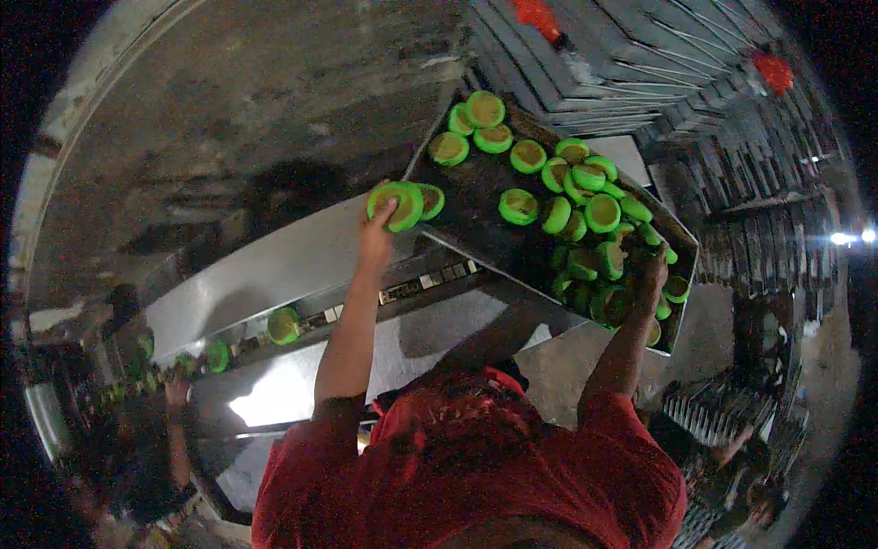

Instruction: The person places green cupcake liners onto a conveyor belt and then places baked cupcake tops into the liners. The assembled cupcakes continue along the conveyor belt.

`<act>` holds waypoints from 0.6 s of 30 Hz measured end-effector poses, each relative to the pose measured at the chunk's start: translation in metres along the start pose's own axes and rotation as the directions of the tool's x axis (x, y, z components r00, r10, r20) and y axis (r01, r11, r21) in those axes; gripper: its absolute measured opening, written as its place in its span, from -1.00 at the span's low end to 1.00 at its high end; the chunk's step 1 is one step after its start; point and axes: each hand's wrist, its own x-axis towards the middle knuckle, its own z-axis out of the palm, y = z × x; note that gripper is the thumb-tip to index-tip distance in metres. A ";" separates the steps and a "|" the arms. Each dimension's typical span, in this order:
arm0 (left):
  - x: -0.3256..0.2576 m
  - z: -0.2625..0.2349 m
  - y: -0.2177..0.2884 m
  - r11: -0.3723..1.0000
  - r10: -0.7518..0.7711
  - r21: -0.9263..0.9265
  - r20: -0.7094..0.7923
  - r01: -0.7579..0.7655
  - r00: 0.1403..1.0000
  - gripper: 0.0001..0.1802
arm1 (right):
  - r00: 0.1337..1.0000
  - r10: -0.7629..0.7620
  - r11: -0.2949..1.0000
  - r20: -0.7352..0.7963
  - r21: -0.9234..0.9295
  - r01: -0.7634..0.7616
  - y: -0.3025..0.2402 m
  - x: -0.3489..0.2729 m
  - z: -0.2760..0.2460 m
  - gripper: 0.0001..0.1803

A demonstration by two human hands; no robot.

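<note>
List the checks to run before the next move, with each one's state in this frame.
1. Left hand has a hold: ok, it grips two green cups, thumb over the front one.
2. Right hand has a hold: cannot tell; it is at the pile and its grip is hidden.
3. Tray has cups in it: ok, most heaped toward its right end.
4. Cups in the tray all face one way: not ok, several lie tilted or on their sides.
5. Other person's hand apart from the left hand: ok, well off at lower left.
</note>
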 end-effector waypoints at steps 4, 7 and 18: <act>-0.010 -0.031 0.000 0.992 0.065 0.112 -0.127 -0.051 0.990 -0.50 | 0.986 -0.099 0.993 -0.133 -0.083 0.089 -0.140 -0.019 -0.027 -0.32; -0.031 -0.030 0.009 0.997 0.043 -0.051 -0.148 -0.051 0.988 -0.51 | 0.988 0.053 0.997 -0.146 -0.056 -0.061 -0.212 -0.047 -0.043 -0.45; -0.160 -0.216 -0.041 0.415 0.303 0.904 -0.242 0.101 0.922 -0.55 | 0.856 -0.411 0.525 -0.314 0.686 0.504 -0.384 -0.105 -0.040 -0.57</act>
